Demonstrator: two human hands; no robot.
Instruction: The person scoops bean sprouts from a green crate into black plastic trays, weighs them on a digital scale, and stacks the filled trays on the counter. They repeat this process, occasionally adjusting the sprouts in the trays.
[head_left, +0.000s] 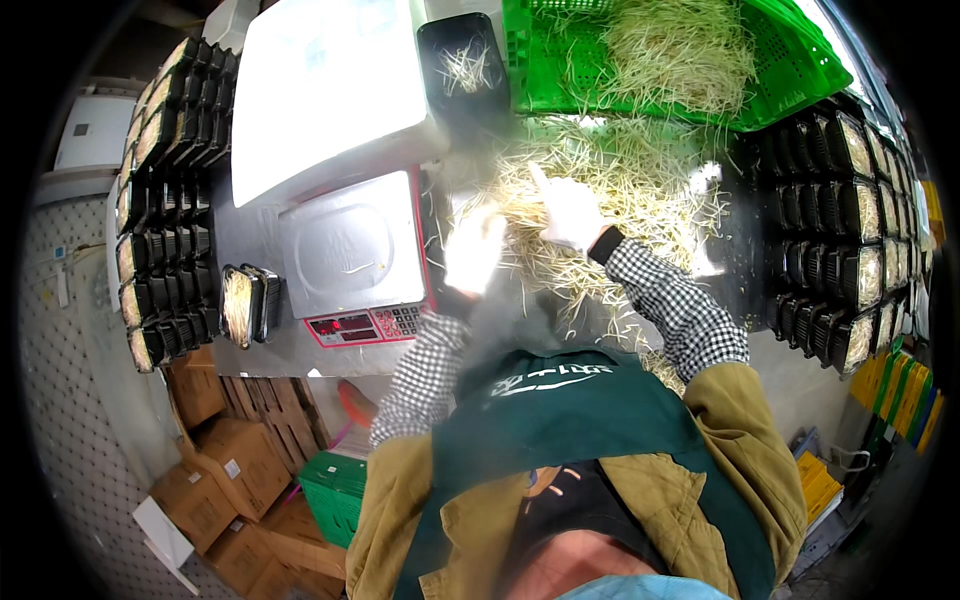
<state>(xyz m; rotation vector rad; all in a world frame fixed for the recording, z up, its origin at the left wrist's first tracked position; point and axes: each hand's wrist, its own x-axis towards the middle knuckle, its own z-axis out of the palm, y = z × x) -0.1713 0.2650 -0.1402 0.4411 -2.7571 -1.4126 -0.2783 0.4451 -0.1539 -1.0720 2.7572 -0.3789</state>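
Observation:
Pale bean sprouts lie in a loose heap on the metal table before me. My right hand, in a white glove, is in the heap with its index finger stretched out and its other fingers curled on a bunch of sprouts. My left hand, also gloved in white, is upright at the left edge of that bunch. Glare washes out its fingers, so its grip does not show. Left of it is a digital scale with a red frame and a few stray sprouts on its steel plate. Behind the hands, a black plastic tray contains some sprouts.
A green plastic crate with more sprouts stands at the back right. A large white box is behind the scale. Filled black trays are stacked at left and right. Two packed trays stand beside the scale. Cardboard boxes lie below.

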